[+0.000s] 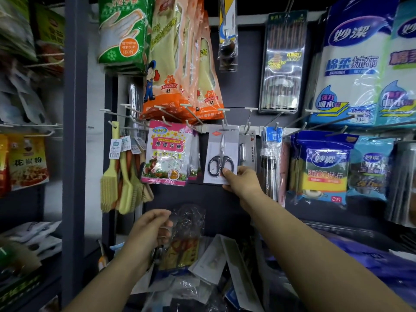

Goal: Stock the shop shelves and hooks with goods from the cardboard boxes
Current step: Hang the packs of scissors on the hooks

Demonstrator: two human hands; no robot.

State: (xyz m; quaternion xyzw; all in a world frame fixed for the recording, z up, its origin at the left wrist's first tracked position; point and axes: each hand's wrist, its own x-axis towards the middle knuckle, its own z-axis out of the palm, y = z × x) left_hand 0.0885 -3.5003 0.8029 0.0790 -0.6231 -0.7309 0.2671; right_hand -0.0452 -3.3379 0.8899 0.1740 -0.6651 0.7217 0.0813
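the right hand [242,180] is raised to the hook rail and pinches the lower right corner of a carded pair of scissors [221,157], thumb on the front of the card, fingers behind it. the card hangs upright at the white hook rail [227,128]; whether its top hole is seated on a hook cannot be told from here. the scissors have black handles and point blade-up on a grey-white card.

the left hand [153,226] is lower, fingers curled around the top of a clear plastic packet [186,235] with red and yellow print inside; the contents are blurred. it is held above a loose heap of packaged goods [216,262] at the bottom of the view.

just left of the scissors card hangs a pink freshener packet [167,154], and further left a bunch of yellow brushes [121,176] with tags. right of the scissors card hangs a peeler card [246,152], touching or nearly touching its edge. beyond that, blue sponge packs [324,167] on their own hooks. above the rail hang orange rubber glove packs [180,64], a green glove pack [122,32], a chopstick pack [281,64] and large cloth packs [353,64].
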